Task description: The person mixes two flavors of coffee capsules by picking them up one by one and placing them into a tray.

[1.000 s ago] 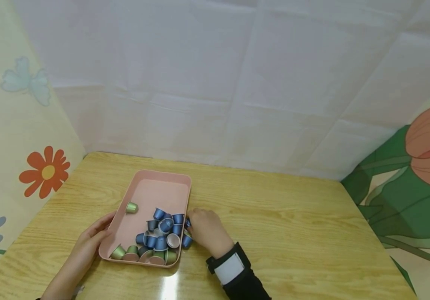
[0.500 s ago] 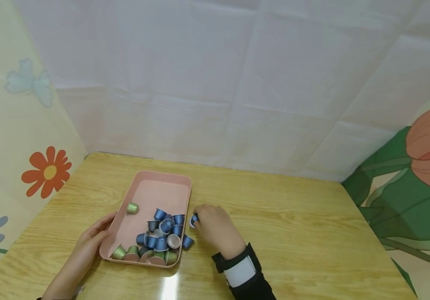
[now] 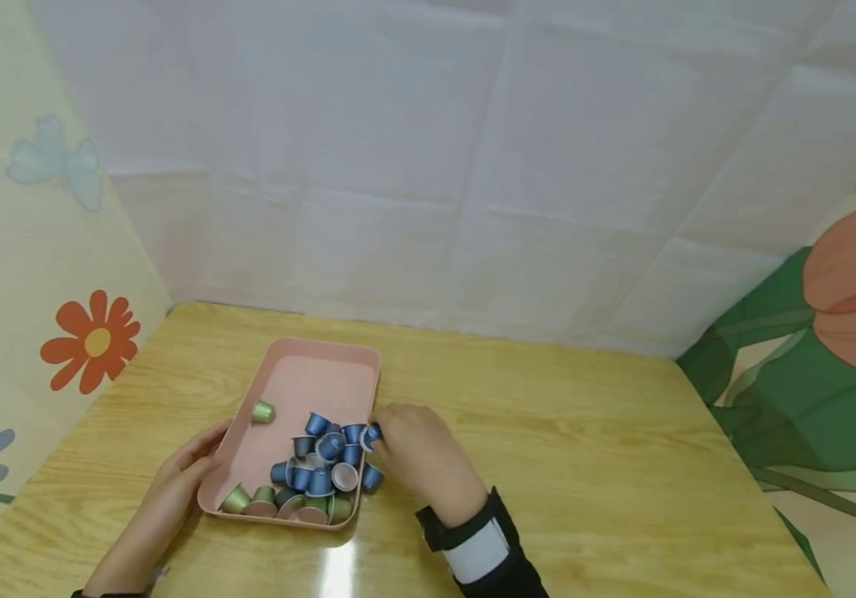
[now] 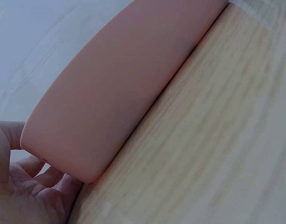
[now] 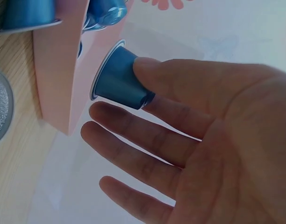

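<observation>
A pink tray (image 3: 315, 378) lies on the table with several blue and green coffee capsules in it. My left hand (image 3: 177, 482) grips its left side; in the left wrist view, thumb and fingers meet the end of the tray's wall (image 4: 105, 88). My right hand (image 3: 423, 457) pinches a blue coffee capsule (image 5: 117, 77) between thumb and forefinger, the other fingers extended. That capsule is at the tray's right rim, above the wall. Another blue capsule (image 3: 371, 478) lies on the table against the outside of the right wall.
Blue capsules (image 3: 319, 482) cluster in the tray's near right half. Green ones (image 3: 236, 501) line its near edge, and a lone green capsule (image 3: 263, 412) sits by the left wall. The wooden table (image 3: 547, 448) extends right, with a white sheet (image 3: 428, 166) hanging behind.
My right hand first drew the blue capsule slightly right, away from the tray, then brought it back left to the tray's rim. The left hand and tray stay in place.
</observation>
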Demonstrator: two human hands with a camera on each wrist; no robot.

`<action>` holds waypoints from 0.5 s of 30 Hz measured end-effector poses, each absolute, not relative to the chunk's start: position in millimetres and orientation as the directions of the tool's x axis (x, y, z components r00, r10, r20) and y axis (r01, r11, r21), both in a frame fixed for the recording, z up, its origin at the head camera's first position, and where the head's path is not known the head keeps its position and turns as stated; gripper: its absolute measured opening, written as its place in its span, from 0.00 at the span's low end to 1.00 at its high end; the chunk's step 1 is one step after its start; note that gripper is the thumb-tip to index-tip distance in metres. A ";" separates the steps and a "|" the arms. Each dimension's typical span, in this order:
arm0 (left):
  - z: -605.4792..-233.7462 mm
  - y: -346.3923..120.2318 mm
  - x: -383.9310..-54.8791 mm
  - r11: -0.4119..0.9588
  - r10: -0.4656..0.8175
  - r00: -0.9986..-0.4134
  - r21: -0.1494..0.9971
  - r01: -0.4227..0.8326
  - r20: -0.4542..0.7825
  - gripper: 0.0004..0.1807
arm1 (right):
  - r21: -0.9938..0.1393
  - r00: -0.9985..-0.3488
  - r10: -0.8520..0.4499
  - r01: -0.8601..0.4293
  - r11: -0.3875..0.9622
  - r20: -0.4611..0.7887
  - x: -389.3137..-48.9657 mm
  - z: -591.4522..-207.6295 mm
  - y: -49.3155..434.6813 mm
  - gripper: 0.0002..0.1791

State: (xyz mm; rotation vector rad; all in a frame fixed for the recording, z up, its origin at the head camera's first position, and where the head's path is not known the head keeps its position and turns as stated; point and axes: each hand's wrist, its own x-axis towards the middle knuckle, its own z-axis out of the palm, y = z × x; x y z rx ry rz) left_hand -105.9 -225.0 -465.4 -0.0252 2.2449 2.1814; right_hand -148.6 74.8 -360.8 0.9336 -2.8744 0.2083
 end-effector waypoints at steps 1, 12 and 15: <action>-465.2 -225.2 -106.1 0.028 -0.004 -1.000 0.999 -0.017 -0.017 0.33 | -0.092 -0.796 -0.586 -0.602 0.793 0.154 -147.5 -360.2 73.4 0.10; -465.4 -225.6 -106.3 0.027 -0.001 -0.999 0.999 -0.047 -0.047 0.34 | -0.003 -0.709 -0.678 -0.692 0.722 0.193 -136.2 -361.6 58.5 0.14; -464.7 -226.0 -106.5 0.037 -0.002 -0.999 0.998 -0.053 -0.053 0.34 | 0.019 -0.692 -0.697 -0.707 0.707 0.189 -133.9 -362.2 54.2 0.14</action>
